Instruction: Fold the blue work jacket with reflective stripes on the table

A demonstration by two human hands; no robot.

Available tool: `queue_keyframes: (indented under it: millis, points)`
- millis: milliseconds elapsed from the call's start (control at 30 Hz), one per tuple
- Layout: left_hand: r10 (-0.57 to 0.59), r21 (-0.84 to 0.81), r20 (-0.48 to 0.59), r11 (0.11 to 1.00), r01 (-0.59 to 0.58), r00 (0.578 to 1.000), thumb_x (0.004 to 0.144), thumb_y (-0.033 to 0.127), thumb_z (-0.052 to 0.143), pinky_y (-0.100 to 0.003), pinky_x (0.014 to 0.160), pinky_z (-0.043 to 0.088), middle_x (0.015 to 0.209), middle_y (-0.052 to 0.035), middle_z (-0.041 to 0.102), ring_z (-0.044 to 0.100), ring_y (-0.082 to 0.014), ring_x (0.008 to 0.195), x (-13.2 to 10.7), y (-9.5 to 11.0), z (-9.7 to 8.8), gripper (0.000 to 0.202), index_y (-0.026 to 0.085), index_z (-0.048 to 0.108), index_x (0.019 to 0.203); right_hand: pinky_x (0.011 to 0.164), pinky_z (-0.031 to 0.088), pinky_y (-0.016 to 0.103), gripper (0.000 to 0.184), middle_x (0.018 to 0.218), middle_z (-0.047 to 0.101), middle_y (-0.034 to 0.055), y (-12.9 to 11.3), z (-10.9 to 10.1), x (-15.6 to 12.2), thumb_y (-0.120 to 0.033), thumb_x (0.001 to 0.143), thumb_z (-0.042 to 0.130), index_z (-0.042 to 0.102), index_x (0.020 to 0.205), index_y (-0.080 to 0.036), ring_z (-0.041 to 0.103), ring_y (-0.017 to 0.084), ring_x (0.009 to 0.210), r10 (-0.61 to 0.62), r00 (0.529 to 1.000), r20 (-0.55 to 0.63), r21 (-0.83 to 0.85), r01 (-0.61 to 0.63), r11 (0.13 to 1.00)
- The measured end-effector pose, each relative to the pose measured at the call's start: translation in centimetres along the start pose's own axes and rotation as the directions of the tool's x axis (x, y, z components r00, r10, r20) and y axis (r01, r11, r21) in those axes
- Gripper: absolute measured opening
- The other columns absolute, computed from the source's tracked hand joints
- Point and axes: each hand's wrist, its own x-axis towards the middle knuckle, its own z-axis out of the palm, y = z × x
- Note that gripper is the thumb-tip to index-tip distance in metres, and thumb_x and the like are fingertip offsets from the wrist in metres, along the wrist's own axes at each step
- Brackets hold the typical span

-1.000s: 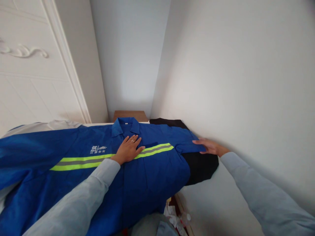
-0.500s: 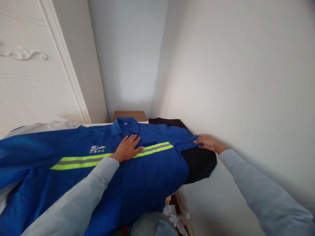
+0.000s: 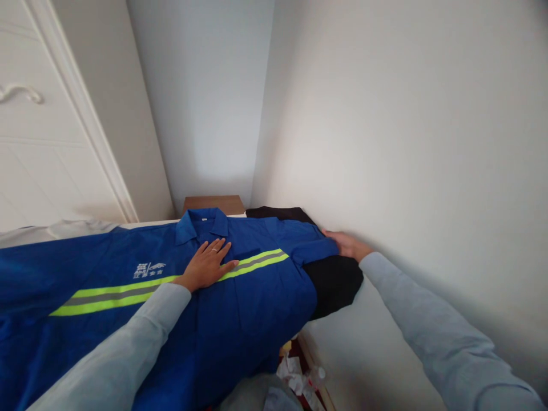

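A blue work jacket (image 3: 257,302) lies spread with its collar at the far side, a yellow-and-grey reflective band across the chest and a white logo on it. My left hand (image 3: 208,265), wearing a ring, rests flat on the chest below the collar, fingers spread. At the sleeve on the right, my right hand (image 3: 347,244) grips the end of the fabric beside the wall. The sleeve partly covers the fingers of that hand. Black cloth (image 3: 336,285) shows beneath the sleeve.
A pale wall (image 3: 406,142) rises close along the right. White panelled furniture (image 3: 55,125) stands at the left, and a brown box (image 3: 214,203) sits behind the collar. Crumpled paper (image 3: 293,368) and a clear plastic bottle (image 3: 317,375) lie low near the wall.
The view has shifted slightly right. My right hand has slid further around the sleeve end, and its fingers are now more hidden. My left hand stays flat on the jacket.
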Motion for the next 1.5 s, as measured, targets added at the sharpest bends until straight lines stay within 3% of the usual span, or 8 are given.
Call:
queue_keyframes:
  millis: [233, 367, 567, 667, 933, 1100, 1267, 1500]
  points:
    - [0.004, 0.001, 0.017, 1.000, -0.004, 1.000, 0.094, 0.071, 0.027, -0.050, 0.121, 0.019, 0.156, -0.0166, 0.038, 0.032, -0.0301, 0.147, 0.0, 0.0, -0.2, 0.082, 0.012, 0.044, 0.149, 0.067, 0.056, 0.027, 0.050, 0.109, 0.070, 0.0087, -2.9, 2.8, 0.2, -0.015, 0.079, 0.069, 0.057, 0.127, -0.020, 0.067, 0.018, 0.081, -0.216, 0.946, -0.243, -0.124, 0.191, 0.974]
    - [-0.020, -0.008, 0.036, 1.000, 0.020, 0.999, 0.094, 0.071, 0.028, -0.050, 0.121, 0.019, 0.156, -0.0160, 0.037, 0.031, -0.0301, 0.147, -0.1, 0.3, -0.5, 0.082, 0.012, 0.043, 0.150, 0.089, 0.054, 0.031, 0.057, 0.129, 0.062, 0.0133, -5.8, 7.5, -0.6, -0.015, 0.079, 0.067, 0.053, 0.134, -0.015, 0.063, 0.022, 0.109, -0.514, 0.814, -0.272, -0.311, 0.431, 0.847]
    - [-0.015, -0.013, 0.025, 1.000, 0.015, 1.000, 0.095, 0.066, 0.033, -0.051, 0.121, 0.019, 0.155, -0.0165, 0.039, 0.032, -0.0301, 0.147, -0.2, 0.5, -0.7, 0.076, 0.013, 0.045, 0.148, 0.064, 0.059, 0.030, 0.083, 0.136, 0.057, 0.0150, -7.0, 17.2, -5.2, -0.037, 0.086, 0.070, 0.025, 0.154, -0.025, 0.070, 0.017, 0.076, -0.484, 0.710, 0.512, -0.226, 0.655, 0.721]
    - [0.006, 0.005, -0.001, 1.000, -0.006, 1.000, 0.097, 0.058, 0.037, -0.051, 0.120, 0.021, 0.153, -0.0166, 0.042, 0.035, -0.0304, 0.145, -0.3, 0.5, -0.7, 0.067, 0.014, 0.048, 0.146, 0.055, 0.056, 0.026, 0.070, 0.128, 0.061, 0.0166, -6.6, 19.2, -6.3, -0.041, 0.093, 0.060, 0.029, 0.152, -0.021, 0.069, 0.014, 0.068, -0.386, 0.687, 0.615, -0.238, 0.629, 0.741]
    - [-0.010, -0.079, -0.112, 0.997, 0.001, 0.994, 0.098, 0.050, 0.035, -0.048, 0.120, 0.025, 0.149, -0.0195, 0.048, 0.042, -0.0286, 0.141, -0.4, 0.5, -0.1, 0.066, 0.008, 0.039, 0.150, 0.072, 0.058, 0.029, 0.037, 0.109, 0.071, 0.0100, -5.2, 15.7, -7.3, -0.028, 0.091, 0.059, 0.059, 0.127, -0.018, 0.071, 0.017, 0.083, -0.470, 0.659, 0.586, -0.267, 0.705, 0.657]
    - [0.000, -0.141, -0.128, 0.990, -0.018, 0.992, 0.102, 0.050, 0.023, -0.049, 0.119, 0.026, 0.163, -0.0170, 0.020, 0.022, -0.0251, 0.151, -0.7, 0.6, -0.4, 0.069, 0.012, 0.013, 0.159, 0.107, 0.046, 0.043, 0.034, 0.127, 0.067, 0.0107, -3.0, 13.6, -7.3, -0.030, 0.092, 0.059, 0.067, 0.123, -0.020, 0.063, 0.025, 0.117, -0.538, 0.604, 0.588, -0.465, 0.797, 0.386]
    - [-0.001, -0.123, -0.078, 0.992, -0.008, 0.997, 0.099, 0.059, 0.030, -0.053, 0.119, 0.023, 0.158, -0.0116, 0.035, 0.034, -0.0301, 0.146, -0.7, 0.9, -0.6, 0.064, 0.023, 0.044, 0.150, 0.121, 0.028, 0.047, 0.055, 0.151, 0.046, 0.0144, 1.2, 12.9, -6.8, -0.034, 0.089, 0.064, 0.056, 0.141, -0.017, 0.040, 0.030, 0.142, -0.293, 0.566, 0.771, -0.550, 0.823, 0.141]
    - [0.002, -0.075, -0.047, 0.997, -0.005, 0.999, 0.100, 0.059, 0.026, -0.051, 0.120, 0.022, 0.151, -0.0123, 0.047, 0.037, -0.0297, 0.144, -0.6, 1.0, -0.9, 0.064, 0.020, 0.053, 0.143, 0.125, 0.020, 0.044, 0.058, 0.156, 0.039, 0.0109, 3.6, 10.3, -9.0, -0.042, 0.097, 0.055, 0.045, 0.149, -0.019, 0.032, 0.026, 0.147, -0.280, 0.574, 0.769, -0.543, 0.819, 0.185]
